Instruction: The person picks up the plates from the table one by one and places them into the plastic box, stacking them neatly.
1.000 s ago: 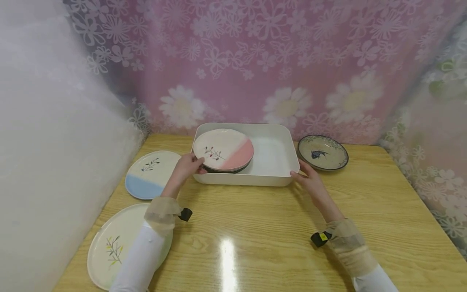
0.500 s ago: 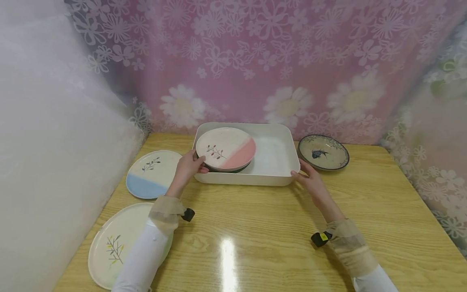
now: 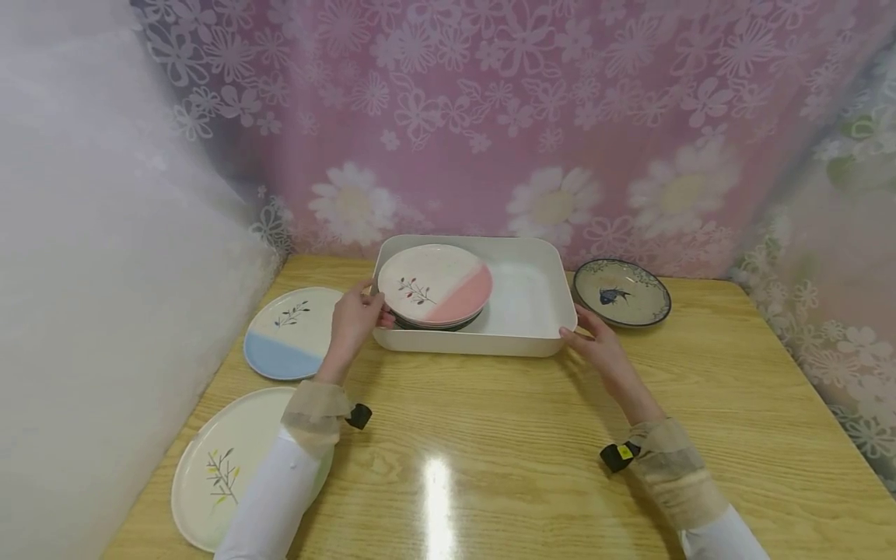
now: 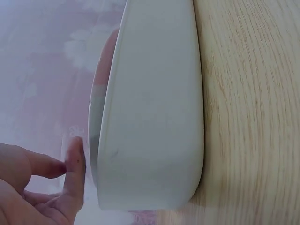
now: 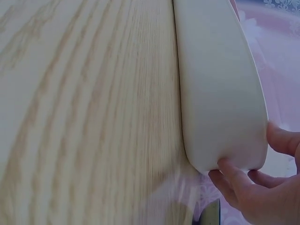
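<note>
In the head view a white rectangular box stands on the table. Inside its left half sits a pink-and-white plate with a twig pattern, on top of at least one darker dish. My left hand is beside the box's front left corner, close to the plate's edge. In the left wrist view that hand has bent fingers, apart from the plate rim, with nothing held. My right hand grips the box's front right corner. From the right wrist, its thumb is at the rim and its fingers against the outer wall.
Right of the box lies a grey-beige bowl with a blue fish motif. To the left are a blue-and-white plate and, nearer, a cream plate, partly under the left sleeve. A floral curtain hangs behind the table.
The pink-and-white plate has shifted slightly right in the box. My left hand has let go of its edge and drawn a little away to the left. My right hand keeps its grip.
</note>
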### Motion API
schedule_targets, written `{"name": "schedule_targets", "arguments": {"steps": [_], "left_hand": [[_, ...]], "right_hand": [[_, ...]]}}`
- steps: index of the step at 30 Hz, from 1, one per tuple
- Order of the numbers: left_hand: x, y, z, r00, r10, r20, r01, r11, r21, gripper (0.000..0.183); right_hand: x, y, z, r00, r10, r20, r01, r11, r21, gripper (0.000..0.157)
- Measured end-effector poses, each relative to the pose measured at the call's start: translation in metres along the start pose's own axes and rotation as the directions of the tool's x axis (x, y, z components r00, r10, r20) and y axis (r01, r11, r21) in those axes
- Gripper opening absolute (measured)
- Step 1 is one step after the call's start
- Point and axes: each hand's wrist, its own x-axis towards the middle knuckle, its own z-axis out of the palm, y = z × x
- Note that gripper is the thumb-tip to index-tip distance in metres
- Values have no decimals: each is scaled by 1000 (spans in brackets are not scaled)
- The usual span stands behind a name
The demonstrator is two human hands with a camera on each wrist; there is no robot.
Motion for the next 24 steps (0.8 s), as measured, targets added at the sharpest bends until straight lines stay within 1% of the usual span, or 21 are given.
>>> {"name": "schedule_targets", "arguments": {"steps": [3, 5, 7, 8, 10, 12, 14, 16, 18, 21, 24], "left_hand": [[-1, 0, -1, 995, 58, -75, -58, 998, 3, 44], [-3, 0, -2, 989, 88, -118, -90, 996, -8, 40], [-4, -1, -3, 982, 121, -148, -123, 992, -1, 37], [-6, -2, -3, 978, 140, -158, -140, 990, 7, 35], [-9, -3, -4, 970, 170, -174, -165, 985, 38, 32], [-11, -5, -5, 962, 202, -184, -186, 977, 103, 31], [-14, -5, -6, 956, 229, -182, -201, 966, 161, 31], [-17, -6, -7, 954, 244, -174, -206, 956, 207, 32], [-19, -8, -7, 955, 252, -155, -209, 946, 247, 34], [-19, -12, -8, 968, 228, -101, -190, 936, 297, 41], [-19, -17, -8, 981, 191, -36, -166, 922, 350, 51]], "right_hand": [[0, 1, -3, 1000, -5, -2, 5, 1000, -26, 76], [-1, 2, -6, 1000, -20, -10, 19, 997, -71, 74], [-3, 2, -12, 998, -52, -21, 50, 993, -104, 69], [-3, 2, -16, 997, -72, -26, 69, 992, -101, 65], [-5, 2, -26, 992, -116, -40, 112, 989, -96, 59], [-7, 1, -39, 985, -157, -71, 151, 985, -79, 54], [-7, 0, -54, 977, -179, -114, 169, 982, -90, 51], [-7, 1, -71, 968, -182, -174, 159, 977, -142, 50], [-5, 3, -88, 957, -165, -237, 119, 973, -196, 51], [-2, 7, -110, 937, -118, -327, 25, 961, -275, 56], [2, 12, -128, 928, -56, -368, -72, 944, -323, 61]]}}
